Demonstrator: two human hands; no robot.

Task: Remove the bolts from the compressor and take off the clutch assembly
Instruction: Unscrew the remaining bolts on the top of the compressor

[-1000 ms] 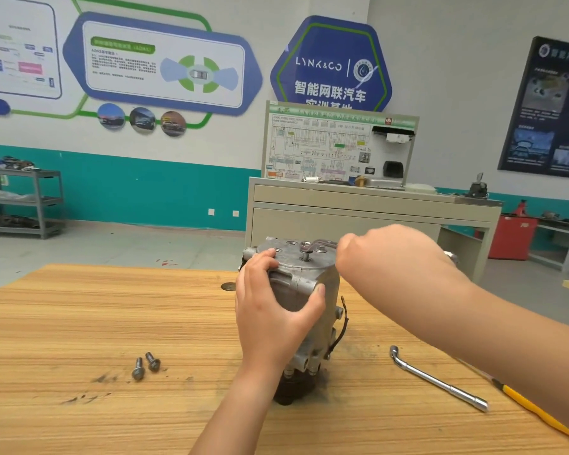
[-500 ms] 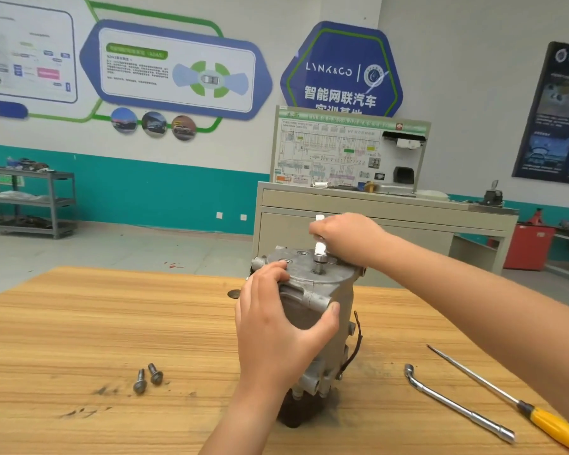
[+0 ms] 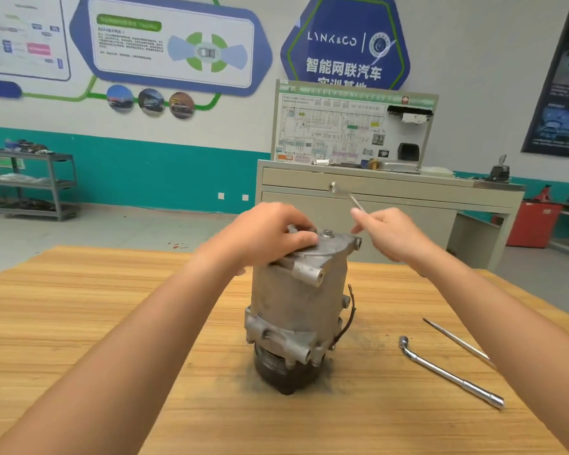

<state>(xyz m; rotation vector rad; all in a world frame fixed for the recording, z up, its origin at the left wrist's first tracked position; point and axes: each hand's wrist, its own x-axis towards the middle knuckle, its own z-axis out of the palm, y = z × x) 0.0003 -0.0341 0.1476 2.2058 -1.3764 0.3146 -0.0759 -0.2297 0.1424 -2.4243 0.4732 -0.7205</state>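
Head camera view: the compressor point(image 3: 296, 300) stands upright near the middle of the wooden worktop point(image 3: 112, 323), with its dark clutch assembly point(image 3: 286, 372) at the bottom, resting on the wood. The left hand point(image 3: 270, 234) lies on the top plate, its fingers point(image 3: 301, 239) bent over the metal and gripping it to steady the body. The right hand point(image 3: 391, 234) is raised just beside the top edge, its fingers pinched together on the shank of a slim wrench point(image 3: 345, 195) whose head points up and away, clear of the compressor.

One bolt point(image 3: 327, 233) sits in the top plate, right next to the left fingertips, so the unbolting looks unfinished. The left hand covers much of the plate, so I cannot tell how many other bolts are in or out. The clutch assembly is attached and under the compressor's weight, so that part of the job appears not yet begun; the unit would probably need turning over or laying down to reach it.

An L-shaped socket wrench point(image 3: 450, 372) and a screwdriver point(image 3: 457, 339) lie on the worktop to the right, well apart from the compressor.
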